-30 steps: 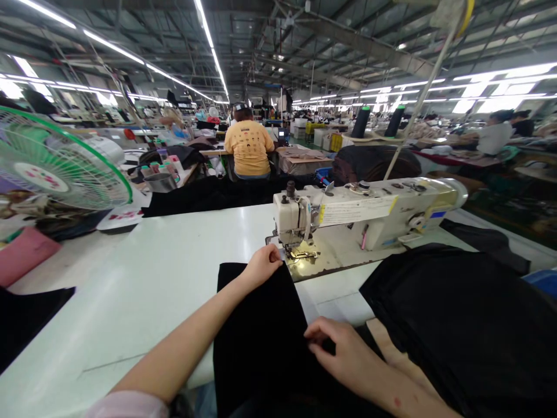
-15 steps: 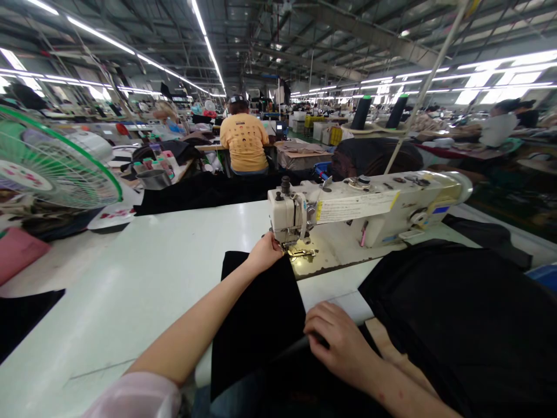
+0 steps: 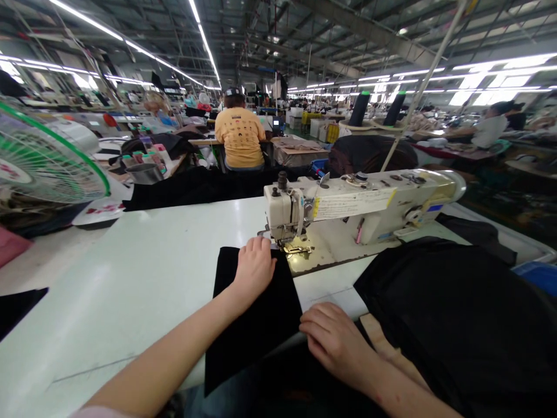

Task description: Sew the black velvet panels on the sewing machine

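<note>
A black fabric piece [image 3: 256, 316] lies on the pale sewing table, its far right corner by the presser foot of the sewing machine [image 3: 365, 203]; its near end hangs over the table edge. My left hand [image 3: 255, 268] is on its far edge, just left of the needle area, fingers together and bent over the cloth; their tips are hidden. At the fabric's right edge, my right hand [image 3: 333, 337] is closed with the fingertips on the cloth, near the table's front edge. The machine's lamp lights the metal needle plate [image 3: 300, 252].
A heap of black fabric [image 3: 444, 307] covers the right side. To the left stands a green-rimmed fan [image 3: 47, 157]. Dark thread cones [image 3: 360, 109] rise behind the machine. Ahead, a person in a yellow shirt [image 3: 239, 136] sits facing away.
My left hand has moved back and left from beside the needle onto the fabric, from a pinch to fingers laid over it. My right hand has shifted slightly onto the fabric's right edge.
</note>
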{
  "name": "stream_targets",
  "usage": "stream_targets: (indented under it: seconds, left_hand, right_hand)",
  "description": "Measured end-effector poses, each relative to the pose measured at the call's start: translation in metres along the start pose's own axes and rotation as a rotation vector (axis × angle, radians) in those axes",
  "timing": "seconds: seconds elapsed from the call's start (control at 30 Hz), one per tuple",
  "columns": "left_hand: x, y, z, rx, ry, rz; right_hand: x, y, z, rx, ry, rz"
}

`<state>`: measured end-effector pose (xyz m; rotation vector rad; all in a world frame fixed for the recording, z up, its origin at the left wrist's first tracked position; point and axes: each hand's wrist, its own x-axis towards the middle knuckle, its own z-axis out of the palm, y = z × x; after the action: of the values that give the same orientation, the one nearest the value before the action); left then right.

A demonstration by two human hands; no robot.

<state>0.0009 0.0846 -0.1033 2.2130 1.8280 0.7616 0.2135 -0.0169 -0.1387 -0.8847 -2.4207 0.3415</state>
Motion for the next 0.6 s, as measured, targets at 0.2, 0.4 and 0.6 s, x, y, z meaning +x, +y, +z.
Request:
stream_targets:
  seconds: [0.2, 0.4, 0.6]
  left_hand:
    - [-0.102, 0.004, -0.002, 0.055, -0.307, 0.653]
    - [-0.081, -0.022, 0.005, 0.143, -0.289, 0.753]
    - [-0.036, -0.031, -0.006, 0.042, -0.266, 0.737]
  right_hand:
    - [0.002, 0.002, -0.007, 0.001, -0.046, -0.005]
    - [0.030, 0.017, -0.002, 0.019, 0.012, 0.046]
    - [0.060, 0.037, 0.005, -0.051, 0.031, 0.057]
